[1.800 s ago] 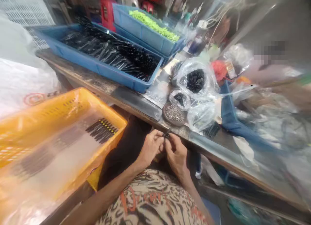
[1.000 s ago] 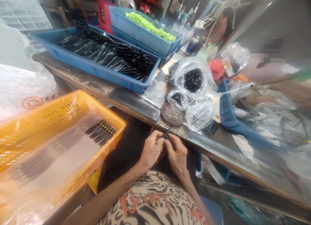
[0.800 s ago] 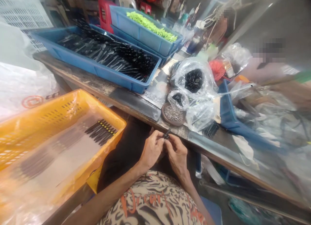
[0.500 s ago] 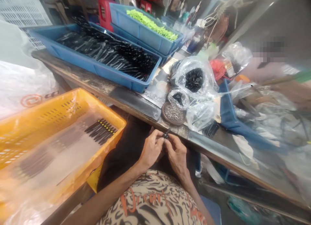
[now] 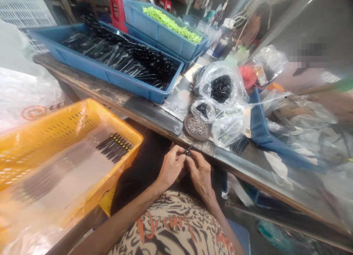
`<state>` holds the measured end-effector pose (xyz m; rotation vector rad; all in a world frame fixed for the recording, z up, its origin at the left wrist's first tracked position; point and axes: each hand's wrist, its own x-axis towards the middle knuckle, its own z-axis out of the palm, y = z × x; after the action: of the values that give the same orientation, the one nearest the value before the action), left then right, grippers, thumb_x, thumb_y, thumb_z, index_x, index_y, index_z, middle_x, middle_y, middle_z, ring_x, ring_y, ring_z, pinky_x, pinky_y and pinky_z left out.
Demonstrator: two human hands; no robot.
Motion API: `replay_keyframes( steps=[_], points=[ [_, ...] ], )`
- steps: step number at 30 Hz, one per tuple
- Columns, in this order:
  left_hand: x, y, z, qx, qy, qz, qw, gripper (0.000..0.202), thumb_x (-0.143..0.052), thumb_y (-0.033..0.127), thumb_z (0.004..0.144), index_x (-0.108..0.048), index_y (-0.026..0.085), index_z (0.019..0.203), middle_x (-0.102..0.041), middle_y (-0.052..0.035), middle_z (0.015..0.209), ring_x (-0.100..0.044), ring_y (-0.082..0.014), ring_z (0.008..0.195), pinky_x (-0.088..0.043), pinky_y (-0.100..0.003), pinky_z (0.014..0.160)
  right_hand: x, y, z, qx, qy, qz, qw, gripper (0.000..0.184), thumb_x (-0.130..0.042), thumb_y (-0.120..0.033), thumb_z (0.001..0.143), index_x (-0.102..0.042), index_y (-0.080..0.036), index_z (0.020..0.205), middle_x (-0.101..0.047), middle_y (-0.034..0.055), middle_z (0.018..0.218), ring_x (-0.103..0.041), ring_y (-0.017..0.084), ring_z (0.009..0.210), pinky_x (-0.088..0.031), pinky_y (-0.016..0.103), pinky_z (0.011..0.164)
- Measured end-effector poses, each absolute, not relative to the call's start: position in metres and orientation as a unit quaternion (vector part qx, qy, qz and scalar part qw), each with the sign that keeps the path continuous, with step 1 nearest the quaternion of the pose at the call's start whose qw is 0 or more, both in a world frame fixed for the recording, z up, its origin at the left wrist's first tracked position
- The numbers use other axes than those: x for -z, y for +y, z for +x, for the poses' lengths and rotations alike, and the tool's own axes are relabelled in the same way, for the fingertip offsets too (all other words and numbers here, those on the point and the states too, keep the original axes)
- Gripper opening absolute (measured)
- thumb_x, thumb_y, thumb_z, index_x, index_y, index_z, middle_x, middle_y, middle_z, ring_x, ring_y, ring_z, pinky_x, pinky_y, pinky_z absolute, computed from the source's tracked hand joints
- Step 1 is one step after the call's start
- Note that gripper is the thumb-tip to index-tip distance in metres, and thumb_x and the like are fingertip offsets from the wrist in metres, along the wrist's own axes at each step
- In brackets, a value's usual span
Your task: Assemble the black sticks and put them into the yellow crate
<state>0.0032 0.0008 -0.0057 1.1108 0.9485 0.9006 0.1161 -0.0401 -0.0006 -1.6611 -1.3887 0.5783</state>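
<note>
My left hand [image 5: 171, 166] and my right hand [image 5: 200, 171] meet in front of my lap, just below the workbench edge [image 5: 154, 124]. Both are closed in a pinch on one small dark part [image 5: 188, 150] that sticks up between the fingertips. Right above them on the bench sits a round dish of tiny metal pieces [image 5: 197, 126]. Beside the dish lie clear bags holding black parts [image 5: 220, 88].
A yellow crate [image 5: 82, 111] lined with plastic holds a row of black sticks with yellow tips [image 5: 116, 146] at my left. Blue trays hold black tools [image 5: 124, 60] and green pieces [image 5: 171, 25]. Plastic bags and clutter cover the bench's right side [image 5: 303, 119].
Both hands stay together on the small dark part, with only slight finger movement. The view shifts a little.
</note>
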Motion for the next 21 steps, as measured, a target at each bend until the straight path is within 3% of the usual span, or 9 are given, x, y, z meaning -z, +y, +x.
replay_keyframes(
  steps=[21],
  points=[
    [0.0033,0.0034,0.0017,-0.387,0.408,0.473,0.679,0.009,-0.050,0.020,0.077,-0.055,0.015,0.081,-0.047,0.0062,0.052,-0.041,-0.0060,0.044,-0.034,-0.017,0.045,-0.0034,-0.0388,0.1152,-0.274,-0.542,-0.667,0.431,0.023,-0.051,-0.030,0.084,-0.062,-0.015,0.098,-0.071,0.0068,0.089,-0.065,0.018,0.072,-0.052,0.029,0.063]
  ],
)
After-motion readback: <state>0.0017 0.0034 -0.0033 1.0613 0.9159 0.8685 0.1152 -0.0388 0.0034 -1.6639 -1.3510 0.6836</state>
